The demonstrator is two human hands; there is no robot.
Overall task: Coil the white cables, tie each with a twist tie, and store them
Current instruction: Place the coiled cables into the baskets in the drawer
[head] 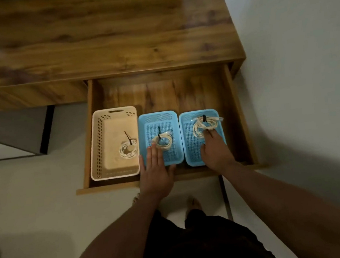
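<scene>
Three coiled white cables, each tied with a black twist tie, lie in baskets inside an open wooden drawer (pixel 235 108). One coil (pixel 127 150) is in the beige basket (pixel 97 146). The second coil (pixel 163 142) lies in the middle blue basket (pixel 157 117); my left hand (pixel 156 171) lies flat over that basket's near edge, fingers straight, fingertips at the coil. The third coil (pixel 205 124) is in the right blue basket (pixel 190 143); my right hand (pixel 216 153) reaches into it, fingers touching the coil's near side.
The drawer sticks out from a wooden desk (pixel 100 36) whose top stretches across the back. Bare drawer floor shows behind the baskets. A white wall runs along the right, and pale floor lies below with my legs and feet near the drawer front.
</scene>
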